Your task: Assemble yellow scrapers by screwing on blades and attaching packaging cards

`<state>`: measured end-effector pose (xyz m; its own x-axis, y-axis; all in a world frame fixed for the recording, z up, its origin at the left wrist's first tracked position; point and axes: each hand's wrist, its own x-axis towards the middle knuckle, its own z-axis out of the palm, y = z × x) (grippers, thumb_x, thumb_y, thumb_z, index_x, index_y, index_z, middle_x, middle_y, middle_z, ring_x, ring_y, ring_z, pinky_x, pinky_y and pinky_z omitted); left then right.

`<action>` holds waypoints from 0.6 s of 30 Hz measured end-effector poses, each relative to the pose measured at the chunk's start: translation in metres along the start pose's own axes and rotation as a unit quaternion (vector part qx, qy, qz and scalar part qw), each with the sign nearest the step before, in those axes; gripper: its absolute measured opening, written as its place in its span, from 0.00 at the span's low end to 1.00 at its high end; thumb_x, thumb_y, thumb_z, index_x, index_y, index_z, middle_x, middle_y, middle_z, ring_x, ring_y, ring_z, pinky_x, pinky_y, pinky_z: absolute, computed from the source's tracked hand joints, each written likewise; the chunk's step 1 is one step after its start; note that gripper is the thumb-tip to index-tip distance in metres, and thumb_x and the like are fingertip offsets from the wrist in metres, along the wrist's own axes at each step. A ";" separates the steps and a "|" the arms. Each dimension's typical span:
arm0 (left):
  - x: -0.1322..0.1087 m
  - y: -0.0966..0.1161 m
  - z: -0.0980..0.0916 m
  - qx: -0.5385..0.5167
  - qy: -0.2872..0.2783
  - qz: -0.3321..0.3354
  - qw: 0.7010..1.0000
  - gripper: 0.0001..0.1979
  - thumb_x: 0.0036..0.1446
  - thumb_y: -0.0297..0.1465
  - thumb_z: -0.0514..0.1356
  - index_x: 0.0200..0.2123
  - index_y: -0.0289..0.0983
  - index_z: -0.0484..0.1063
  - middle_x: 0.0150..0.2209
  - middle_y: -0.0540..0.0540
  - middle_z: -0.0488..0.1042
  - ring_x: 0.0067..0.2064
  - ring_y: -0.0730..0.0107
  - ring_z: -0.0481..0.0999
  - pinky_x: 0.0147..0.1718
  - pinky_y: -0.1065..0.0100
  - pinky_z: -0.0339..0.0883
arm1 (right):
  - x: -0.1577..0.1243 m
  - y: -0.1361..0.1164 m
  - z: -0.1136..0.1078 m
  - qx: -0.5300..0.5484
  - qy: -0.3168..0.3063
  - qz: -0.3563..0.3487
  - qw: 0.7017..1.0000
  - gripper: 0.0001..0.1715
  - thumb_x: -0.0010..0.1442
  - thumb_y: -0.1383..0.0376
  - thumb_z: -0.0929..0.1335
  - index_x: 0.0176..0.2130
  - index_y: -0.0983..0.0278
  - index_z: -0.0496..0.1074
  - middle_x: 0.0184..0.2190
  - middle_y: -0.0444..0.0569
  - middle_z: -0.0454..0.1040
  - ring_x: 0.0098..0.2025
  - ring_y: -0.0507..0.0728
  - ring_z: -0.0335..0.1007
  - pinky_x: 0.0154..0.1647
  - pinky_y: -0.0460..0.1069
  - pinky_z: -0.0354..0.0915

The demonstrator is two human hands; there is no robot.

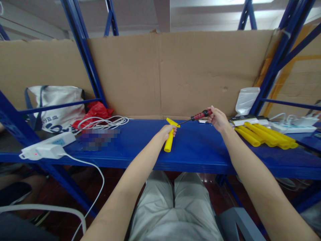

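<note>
My left hand (170, 131) is wrapped round a yellow plastic handle (169, 144) with a wider, angled head, just above the blue shelf. A screwdriver (200, 115) with a red and black grip points left, its thin shaft reaching the head of the yellow piece. Whether the tip sits in a screw is too small to tell. The fingers of my right hand (217, 117) pinch the back end of the screwdriver's grip.
Several yellow tubes (263, 134) lie at the right on the blue shelf (200, 150), by a white power strip (293, 128). Coiled white cable (107, 123), a red bag (94, 112), a canvas bag (60, 107) and another power strip (50, 144) are at the left. Cardboard (200, 73) stands behind.
</note>
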<state>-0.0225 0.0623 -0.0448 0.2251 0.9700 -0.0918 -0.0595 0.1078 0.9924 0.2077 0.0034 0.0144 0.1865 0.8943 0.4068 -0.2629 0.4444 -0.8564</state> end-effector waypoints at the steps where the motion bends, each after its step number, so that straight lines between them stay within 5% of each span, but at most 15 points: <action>1: 0.000 0.000 0.000 -0.001 0.000 0.000 1.000 0.01 0.57 0.24 0.57 0.33 0.32 0.68 0.17 0.49 0.62 0.25 0.73 0.64 0.25 0.68 0.58 | -0.001 -0.001 0.000 0.003 -0.004 0.000 1.000 0.18 0.47 0.52 0.73 0.30 0.62 0.69 0.11 0.35 0.55 0.13 0.45 0.51 0.12 0.41 0.51; 9: 0.001 -0.001 -0.001 0.002 0.005 -0.008 1.000 0.02 0.57 0.23 0.56 0.33 0.31 0.69 0.16 0.49 0.62 0.24 0.73 0.64 0.25 0.67 0.58 | -0.004 -0.004 0.003 0.029 -0.006 0.005 1.000 0.20 0.47 0.54 0.74 0.25 0.64 0.65 0.15 0.38 0.63 0.17 0.45 0.58 0.14 0.40 0.54; 18: -0.001 0.000 -0.001 0.011 -0.002 -0.010 1.000 0.02 0.57 0.24 0.56 0.34 0.31 0.68 0.17 0.49 0.62 0.24 0.73 0.64 0.25 0.67 0.59 | -0.003 -0.002 0.001 -0.001 -0.009 -0.001 1.000 0.27 0.44 0.50 0.75 0.23 0.62 0.58 0.12 0.36 0.60 0.15 0.45 0.55 0.14 0.41 0.55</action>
<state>-0.0234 0.0619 -0.0448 0.2301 0.9669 -0.1105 -0.0343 0.1215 0.9920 0.2065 -0.0004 0.0157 0.1705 0.8945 0.4134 -0.2605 0.4455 -0.8565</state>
